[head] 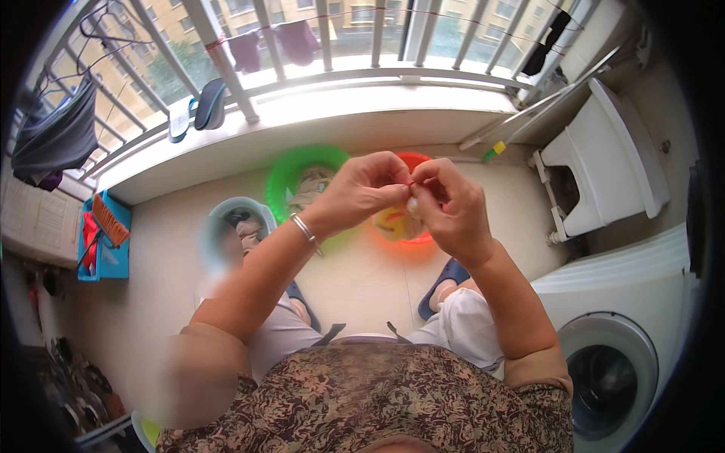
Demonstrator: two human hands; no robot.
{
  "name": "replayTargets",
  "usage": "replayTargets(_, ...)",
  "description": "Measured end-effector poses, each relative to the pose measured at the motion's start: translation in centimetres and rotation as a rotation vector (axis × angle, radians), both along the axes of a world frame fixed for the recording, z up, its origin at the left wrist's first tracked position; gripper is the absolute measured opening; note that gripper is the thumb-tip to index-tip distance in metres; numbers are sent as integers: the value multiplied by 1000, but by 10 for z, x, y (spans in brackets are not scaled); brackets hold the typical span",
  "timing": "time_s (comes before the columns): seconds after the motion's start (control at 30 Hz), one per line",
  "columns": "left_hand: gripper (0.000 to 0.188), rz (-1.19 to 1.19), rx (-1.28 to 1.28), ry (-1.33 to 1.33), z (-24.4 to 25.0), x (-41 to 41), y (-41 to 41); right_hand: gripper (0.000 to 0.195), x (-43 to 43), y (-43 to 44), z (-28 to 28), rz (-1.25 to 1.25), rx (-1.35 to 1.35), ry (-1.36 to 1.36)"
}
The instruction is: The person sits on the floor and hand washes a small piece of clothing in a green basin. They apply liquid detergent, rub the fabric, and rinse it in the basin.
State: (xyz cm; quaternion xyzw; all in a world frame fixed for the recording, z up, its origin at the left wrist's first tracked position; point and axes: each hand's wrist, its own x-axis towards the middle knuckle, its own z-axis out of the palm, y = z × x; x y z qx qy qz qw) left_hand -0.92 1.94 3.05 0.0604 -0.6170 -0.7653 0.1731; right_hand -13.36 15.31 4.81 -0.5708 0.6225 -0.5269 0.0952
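Note:
My left hand [371, 189], with a bracelet on its wrist, and my right hand [453, 206] meet fingertip to fingertip. Pinched between them is a small red item [412, 184], too small to name, perhaps a thread. Something small and whitish [414, 208] shows under my right fingers; whether it is joined to the red item cannot be told. Behind and below my hands stands a red-orange plastic basin [418, 160], mostly covered by them, with something yellow [396, 223] in it. To its left, a green plastic basin [276, 189] holds beige cloth [311, 184].
A light blue tub [235, 204] with dark and beige cloth stands at left, partly blurred. Farther left, a brush [109, 221] lies on a blue bin [116, 263]. A front-loading washing machine [668, 306] is on my right. White railings [376, 34] run along the window ledge [368, 96].

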Motion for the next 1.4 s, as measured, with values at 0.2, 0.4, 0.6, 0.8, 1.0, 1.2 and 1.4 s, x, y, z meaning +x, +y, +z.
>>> replayTargets(0.2, 4, 42, -72, -124, 1, 3, 0, 10, 0, -7, -3, -3, 15, 170)
replayTargets(0.4, 7, 86, -188, -261, -8, 0, 6, 8, -1, -2, -11, -33, 54, 364)
replayTargets(0.6, 17, 43, -60, -212, 1, 8, -1, 8, -11, -11, -25, -32, -138, 504)
replayTargets(0.8, 10, 74, -136, -233, -2, 5, -3, 9, -10, -9, -24, -71, -147, 494)
replayTargets(1.0, 4, 164, -205, -258, -3, 5, 1, 10, -13, -6, -23, -36, -15, 511)
replayTargets(1.2, 11, 420, -1023, -197, -16, 8, -7, 14, -10, 1, -26, 73, 84, 367)
replayTargets(1.4, 3, 216, -257, -150, -31, 5, -14, 22, -27, 11, -28, 172, 183, 151)
